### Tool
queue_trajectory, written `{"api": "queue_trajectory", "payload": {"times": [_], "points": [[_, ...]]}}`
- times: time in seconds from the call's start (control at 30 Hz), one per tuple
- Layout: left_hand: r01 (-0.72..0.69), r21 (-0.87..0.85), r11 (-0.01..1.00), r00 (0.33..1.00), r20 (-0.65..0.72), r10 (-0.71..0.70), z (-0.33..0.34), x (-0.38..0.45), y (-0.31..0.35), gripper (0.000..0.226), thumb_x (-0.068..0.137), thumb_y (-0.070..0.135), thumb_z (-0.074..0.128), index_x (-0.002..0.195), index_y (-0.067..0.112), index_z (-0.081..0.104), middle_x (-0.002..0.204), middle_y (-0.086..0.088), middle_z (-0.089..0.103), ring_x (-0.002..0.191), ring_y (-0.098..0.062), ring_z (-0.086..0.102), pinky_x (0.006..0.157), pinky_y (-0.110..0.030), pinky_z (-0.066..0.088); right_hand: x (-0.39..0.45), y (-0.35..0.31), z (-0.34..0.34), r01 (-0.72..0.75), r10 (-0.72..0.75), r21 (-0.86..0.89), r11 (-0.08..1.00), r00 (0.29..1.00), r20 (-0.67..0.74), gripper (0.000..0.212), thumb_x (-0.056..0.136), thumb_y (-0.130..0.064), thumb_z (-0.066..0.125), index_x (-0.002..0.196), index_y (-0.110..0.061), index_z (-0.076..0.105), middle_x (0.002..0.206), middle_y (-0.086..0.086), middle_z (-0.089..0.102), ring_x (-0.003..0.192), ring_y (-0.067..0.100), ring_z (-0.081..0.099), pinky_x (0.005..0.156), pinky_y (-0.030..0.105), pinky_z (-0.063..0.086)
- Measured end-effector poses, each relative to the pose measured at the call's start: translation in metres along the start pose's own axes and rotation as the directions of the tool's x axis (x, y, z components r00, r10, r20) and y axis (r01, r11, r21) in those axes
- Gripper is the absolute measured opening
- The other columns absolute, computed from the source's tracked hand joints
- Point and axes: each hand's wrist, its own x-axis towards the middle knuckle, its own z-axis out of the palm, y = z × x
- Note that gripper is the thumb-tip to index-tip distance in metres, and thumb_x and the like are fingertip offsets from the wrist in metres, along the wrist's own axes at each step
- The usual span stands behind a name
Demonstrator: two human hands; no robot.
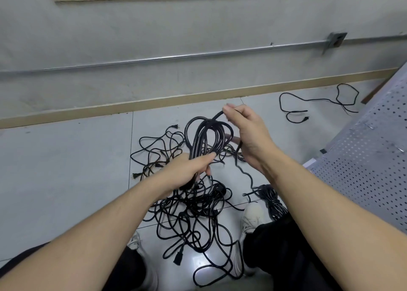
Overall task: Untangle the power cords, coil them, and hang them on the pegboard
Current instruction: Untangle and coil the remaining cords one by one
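My left hand (189, 171) grips the bottom of a black power cord coil (208, 137) whose loops stand up above my fingers. My right hand (246, 134) pinches the same cord's free strand near its top, and the strand runs down past my palm toward the floor. Below my hands lies a tangled heap of black cords (196, 215) on the grey tiles. A thinner tangle of cords (158, 152) with plugs lies further left. A bundled coil (272, 199) rests beside my right shoe. A white perforated pegboard (372, 158) leans at the right.
One loose cord (317, 102) lies spread out by the skirting at the far right. A metal conduit (176, 56) runs along the wall to a socket box (335, 40). My white shoes (252, 218) and dark trousers stand at the heap's near edge.
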Motion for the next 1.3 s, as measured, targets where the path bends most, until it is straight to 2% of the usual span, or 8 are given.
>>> {"api": "queue_trajectory", "payload": {"times": [0.1,0.3,0.57,0.77,0.83,0.93,1.13,1.3], "points": [[-0.068,0.048,0.997,0.995,-0.073,0.072,0.004,0.0,0.0,0.047,0.09,0.068,0.053,0.079,0.03,0.077,0.063,0.02,0.064,0.073,-0.011,0.057,0.082,-0.038,0.048,-0.003,0.007,0.007,-0.018,0.019,0.04,0.999,1.0,-0.006,0.022,0.097,-0.033,0.067,0.084,-0.026,0.051,0.098,-0.001,0.061,0.091,0.021,0.056,0.062,0.036,0.045],[-0.112,0.087,0.99,0.991,-0.065,0.118,0.003,-0.003,-0.001,0.051,0.08,0.072,0.051,0.087,0.029,0.078,0.057,0.016,0.05,0.065,-0.012,0.054,0.073,-0.034,0.047,-0.009,0.009,0.013,-0.23,0.227,0.027,0.973,0.97,0.088,0.039,0.104,-0.046,0.052,0.125,-0.014,0.049,0.111,0.014,0.074,0.088,0.027,0.075,0.086,0.052,0.058],[-0.102,-0.163,0.981,0.983,-0.165,0.075,0.008,-0.005,0.012,0.051,0.097,0.044,0.059,0.05,0.028,0.046,0.059,0.007,0.044,0.067,-0.017,0.048,0.062,-0.028,0.04,-0.009,0.008,0.023,-0.151,0.142,0.105,0.983,0.986,0.093,0.023,0.107,-0.035,0.05,0.116,-0.014,0.053,0.067,0.005,0.053,0.053,0.018,0.055,0.059,0.037,0.054],[-0.08,-0.327,0.942,0.996,0.017,0.09,0.008,-0.009,0.017,0.047,0.099,0.037,0.058,0.058,0.019,0.042,0.056,0.006,0.05,0.054,-0.011,0.049,0.061,-0.033,0.035,-0.005,0.0,0.021,-0.262,0.248,0.365,0.893,0.965,0.085,0.021,0.107,-0.031,0.05,0.093,-0.019,0.04,0.055,-0.005,0.03,0.043,0.008,0.024,0.041,0.021,0.031],[-0.084,-0.403,0.911,0.99,0.068,0.122,0.009,-0.01,0.019,0.036,0.102,0.026,0.057,0.073,0.006,0.061,0.084,-0.004,0.077,0.085,-0.013,0.074,0.079,-0.036,0.048,0.0,-0.002,0.018,-0.27,0.269,0.403,0.874,0.961,0.06,0.021,0.107,-0.03,0.05,0.092,-0.019,0.04,0.053,-0.006,0.029,0.041,0.006,0.022,0.036,0.018,0.025],[-0.061,-0.496,0.866,0.983,0.123,0.14,0.007,-0.016,0.022,0.037,0.097,0.024,0.062,0.119,-0.006,0.068,0.119,-0.014,0.074,0.117,-0.026,0.069,0.104,-0.038,0.051,0.004,-0.003,0.014,-0.289,0.288,0.467,0.836,0.955,0.074,0.022,0.107,-0.03,0.051,0.091,-0.02,0.041,0.052,-0.007,0.027,0.039,0.005,0.021,0.034,0.017,0.024],[-0.036,-0.688,0.724,0.969,0.154,0.194,0.015,-0.02,0.027,0.016,0.089,0.022,0.062,0.081,0.012,0.072,0.091,-0.008,0.063,0.075,-0.02,0.063,0.076,-0.041,0.061,0.008,0.0,0.014,-0.304,0.262,0.497,0.813,0.953,0.155,0.027,0.107,-0.032,0.05,0.086,-0.02,0.038,0.054,-0.008,0.027,0.039,0.005,0.021,0.035,0.018,0.028],[-0.002,-0.727,0.686,0.97,0.165,0.179,0.013,-0.016,0.023,0.025,0.091,0.026,0.059,0.068,0.017,0.056,0.082,-0.003,0.053,0.061,-0.012,0.041,0.049,-0.022,0.032,0.003,0.003,0.017,-0.279,0.241,0.396,0.875,0.96,0.144,0.028,0.108,-0.04,0.044,0.096,-0.016,0.049,0.058,-0.004,0.039,0.046,0.01,0.037,0.045,0.022,0.043]]}}
